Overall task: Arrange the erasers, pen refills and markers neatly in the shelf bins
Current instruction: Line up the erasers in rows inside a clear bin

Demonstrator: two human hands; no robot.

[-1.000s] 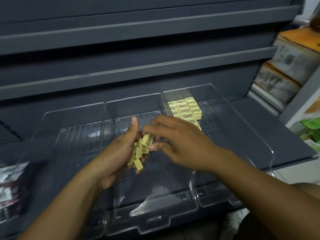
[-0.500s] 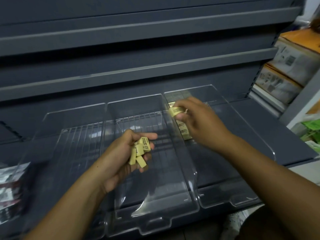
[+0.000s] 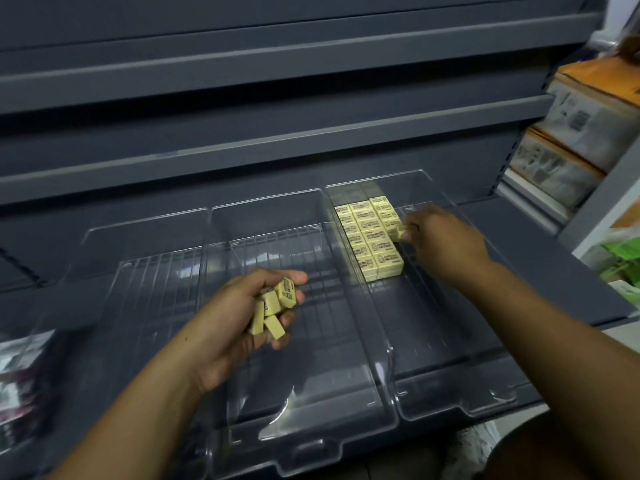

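Pale yellow erasers (image 3: pixel 372 233) lie in tidy rows at the back left of the right clear bin (image 3: pixel 460 386). My right hand (image 3: pixel 438 237) reaches into that bin and pinches one eraser (image 3: pixel 398 232) against the right side of the rows. My left hand (image 3: pixel 249 306) hovers over the middle clear bin (image 3: pixel 304 424) and grips a loose bunch of several erasers (image 3: pixel 273 306). No pen refills or markers show.
A third clear bin (image 3: pixel 114 289) stands at the left. Packets (image 3: pixel 17 372) lie at the far left edge. Grey shelf boards (image 3: pixel 242 143) run above. Cardboard boxes (image 3: pixel 571 133) are stacked on shelving to the right.
My right hand took one eraser from the bunch in my left hand and carried it right and back into the right bin, down beside the rows. My left hand stayed over the middle bin.
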